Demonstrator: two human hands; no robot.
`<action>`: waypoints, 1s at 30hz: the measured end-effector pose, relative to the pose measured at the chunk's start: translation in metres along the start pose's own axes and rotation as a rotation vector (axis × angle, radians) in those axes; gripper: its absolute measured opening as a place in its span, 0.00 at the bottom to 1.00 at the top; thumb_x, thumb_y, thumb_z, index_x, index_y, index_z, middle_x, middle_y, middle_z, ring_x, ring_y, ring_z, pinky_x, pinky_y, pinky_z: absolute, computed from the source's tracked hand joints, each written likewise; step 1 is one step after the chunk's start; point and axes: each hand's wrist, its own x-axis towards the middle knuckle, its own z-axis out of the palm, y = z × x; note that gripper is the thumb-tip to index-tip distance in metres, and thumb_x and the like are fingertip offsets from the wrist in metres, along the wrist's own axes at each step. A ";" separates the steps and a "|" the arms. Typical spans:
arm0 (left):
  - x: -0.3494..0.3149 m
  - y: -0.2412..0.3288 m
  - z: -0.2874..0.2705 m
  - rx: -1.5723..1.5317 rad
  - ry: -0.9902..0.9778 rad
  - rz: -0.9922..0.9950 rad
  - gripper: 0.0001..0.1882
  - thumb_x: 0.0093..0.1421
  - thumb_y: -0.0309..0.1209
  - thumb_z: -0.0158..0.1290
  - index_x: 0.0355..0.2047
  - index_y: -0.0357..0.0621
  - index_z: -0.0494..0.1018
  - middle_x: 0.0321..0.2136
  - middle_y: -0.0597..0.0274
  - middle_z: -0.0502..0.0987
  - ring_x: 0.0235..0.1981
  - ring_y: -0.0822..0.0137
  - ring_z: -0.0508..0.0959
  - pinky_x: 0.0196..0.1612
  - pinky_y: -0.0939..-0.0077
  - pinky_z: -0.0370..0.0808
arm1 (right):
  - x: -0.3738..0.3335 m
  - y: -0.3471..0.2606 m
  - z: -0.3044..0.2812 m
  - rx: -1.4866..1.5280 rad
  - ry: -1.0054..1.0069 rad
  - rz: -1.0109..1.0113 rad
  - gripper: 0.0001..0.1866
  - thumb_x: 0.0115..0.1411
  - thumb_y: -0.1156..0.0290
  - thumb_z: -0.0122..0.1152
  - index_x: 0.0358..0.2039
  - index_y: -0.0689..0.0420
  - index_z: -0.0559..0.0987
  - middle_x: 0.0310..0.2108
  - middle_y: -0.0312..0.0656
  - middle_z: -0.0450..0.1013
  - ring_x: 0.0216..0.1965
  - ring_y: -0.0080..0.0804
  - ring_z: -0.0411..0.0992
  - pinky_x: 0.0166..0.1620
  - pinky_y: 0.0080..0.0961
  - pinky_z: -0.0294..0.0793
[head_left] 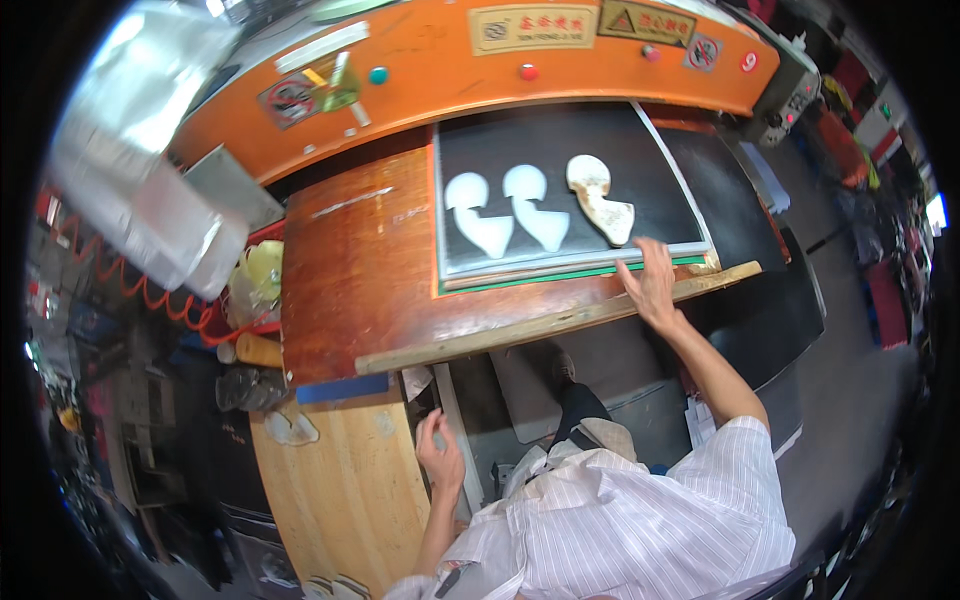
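Observation:
My right hand (655,288) rests at the front edge of a flat black board with a pale frame (480,268), its thumb and fingers apart. Three flat cut pieces lie on that board, each with a rounded end joined to a curved, angular end. The left white piece (486,235) and the middle white piece (543,222) look plain; the right piece (607,212), nearest my right hand, has brownish patches. My left hand (441,458) hovers lower down beside a light wooden table, fingers loosely bent, with nothing visible in it.
Behind the board runs an orange machine front (420,75) with coloured buttons. A wooden bar (540,325) edges the reddish-brown worktop (350,270). On the left are the light wooden table (340,490) with a white cut piece (291,429), a red basket and a coiled red hose (150,300).

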 end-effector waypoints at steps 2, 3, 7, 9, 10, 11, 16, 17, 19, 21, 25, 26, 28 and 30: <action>0.047 0.046 0.047 0.032 -0.086 0.142 0.11 0.66 0.20 0.55 0.48 0.34 0.79 0.39 0.51 0.81 0.42 0.54 0.80 0.49 0.62 0.77 | 0.026 0.025 0.012 -0.014 -0.092 0.026 0.39 0.50 0.58 0.78 0.57 0.67 0.73 0.57 0.56 0.71 0.58 0.56 0.66 0.62 0.50 0.66; 0.067 0.063 0.073 0.050 -0.091 0.224 0.12 0.64 0.21 0.56 0.48 0.34 0.79 0.39 0.49 0.81 0.43 0.51 0.80 0.50 0.61 0.76 | 0.038 0.031 0.023 -0.023 -0.104 -0.020 0.40 0.49 0.58 0.78 0.57 0.67 0.72 0.57 0.56 0.70 0.58 0.56 0.66 0.62 0.51 0.65; 0.121 0.095 0.154 0.141 -0.153 0.232 0.10 0.64 0.22 0.56 0.46 0.35 0.80 0.37 0.49 0.82 0.39 0.53 0.81 0.47 0.62 0.77 | 0.084 0.047 0.065 0.028 -0.190 -0.046 0.40 0.48 0.59 0.78 0.58 0.65 0.72 0.53 0.54 0.71 0.55 0.53 0.66 0.59 0.50 0.64; 0.128 0.095 0.178 0.111 -0.166 0.101 0.09 0.64 0.23 0.57 0.43 0.35 0.81 0.35 0.50 0.82 0.34 0.54 0.82 0.42 0.62 0.78 | 0.089 0.050 0.074 0.059 -0.201 0.015 0.39 0.48 0.60 0.78 0.57 0.64 0.73 0.50 0.53 0.72 0.53 0.51 0.67 0.56 0.47 0.64; 0.127 0.093 0.185 0.153 -0.130 0.100 0.08 0.64 0.23 0.57 0.42 0.35 0.82 0.33 0.50 0.82 0.32 0.55 0.82 0.40 0.63 0.78 | 0.089 0.051 0.076 0.073 -0.242 0.062 0.38 0.48 0.61 0.77 0.57 0.63 0.73 0.49 0.52 0.72 0.52 0.50 0.67 0.55 0.46 0.64; 0.127 0.091 0.189 0.187 -0.100 0.092 0.07 0.64 0.23 0.57 0.41 0.35 0.82 0.32 0.51 0.82 0.30 0.56 0.82 0.38 0.64 0.78 | 0.091 0.051 0.078 0.131 -0.250 0.085 0.35 0.47 0.64 0.77 0.54 0.62 0.75 0.46 0.50 0.73 0.50 0.48 0.67 0.54 0.45 0.64; 0.123 0.081 0.198 0.280 -0.013 0.042 0.07 0.62 0.21 0.57 0.39 0.35 0.82 0.27 0.52 0.81 0.23 0.60 0.79 0.28 0.67 0.75 | 0.097 0.050 0.076 0.238 -0.240 0.012 0.30 0.47 0.67 0.78 0.51 0.60 0.79 0.47 0.47 0.75 0.48 0.47 0.69 0.52 0.43 0.66; 0.123 0.081 0.198 0.289 0.006 0.083 0.07 0.61 0.21 0.58 0.39 0.35 0.83 0.26 0.53 0.80 0.21 0.60 0.78 0.26 0.67 0.74 | 0.100 0.050 0.075 0.247 -0.252 -0.014 0.30 0.47 0.68 0.78 0.51 0.61 0.79 0.47 0.47 0.75 0.49 0.47 0.69 0.53 0.43 0.66; 0.124 0.080 0.199 0.288 0.007 0.117 0.07 0.60 0.20 0.58 0.38 0.36 0.83 0.25 0.53 0.80 0.21 0.60 0.78 0.26 0.67 0.74 | 0.104 0.049 0.076 0.261 -0.298 -0.027 0.30 0.46 0.70 0.78 0.51 0.62 0.79 0.48 0.46 0.74 0.50 0.47 0.69 0.55 0.45 0.67; 0.123 0.079 0.198 0.307 -0.016 0.102 0.07 0.60 0.20 0.58 0.38 0.36 0.82 0.25 0.54 0.80 0.22 0.61 0.78 0.27 0.68 0.74 | 0.105 0.049 0.078 0.255 -0.309 -0.029 0.30 0.46 0.70 0.78 0.51 0.61 0.79 0.48 0.46 0.74 0.50 0.47 0.69 0.55 0.45 0.66; 0.123 0.076 0.197 0.361 -0.038 0.079 0.07 0.60 0.20 0.58 0.38 0.38 0.82 0.24 0.53 0.78 0.23 0.56 0.78 0.28 0.65 0.74 | 0.104 0.051 0.081 0.248 -0.331 -0.038 0.31 0.45 0.69 0.79 0.51 0.60 0.79 0.49 0.46 0.73 0.51 0.47 0.69 0.55 0.45 0.66; 0.124 0.075 0.197 0.357 -0.038 0.098 0.07 0.59 0.20 0.58 0.38 0.38 0.82 0.23 0.53 0.77 0.22 0.54 0.77 0.28 0.62 0.74 | 0.104 0.051 0.082 0.248 -0.329 -0.044 0.31 0.45 0.69 0.79 0.51 0.60 0.78 0.49 0.46 0.73 0.51 0.47 0.69 0.55 0.45 0.66; 0.130 0.072 0.198 0.394 -0.024 0.210 0.07 0.58 0.21 0.59 0.37 0.40 0.83 0.23 0.54 0.78 0.24 0.53 0.78 0.29 0.62 0.76 | 0.108 0.052 0.083 0.224 -0.331 -0.027 0.30 0.45 0.69 0.80 0.50 0.59 0.79 0.48 0.46 0.74 0.51 0.47 0.70 0.55 0.44 0.67; 0.135 0.070 0.196 0.371 -0.091 0.211 0.07 0.58 0.21 0.59 0.37 0.40 0.83 0.24 0.55 0.79 0.24 0.54 0.79 0.30 0.62 0.77 | 0.111 0.051 0.082 0.220 -0.315 -0.049 0.29 0.44 0.70 0.80 0.49 0.59 0.80 0.47 0.46 0.75 0.50 0.47 0.71 0.54 0.43 0.67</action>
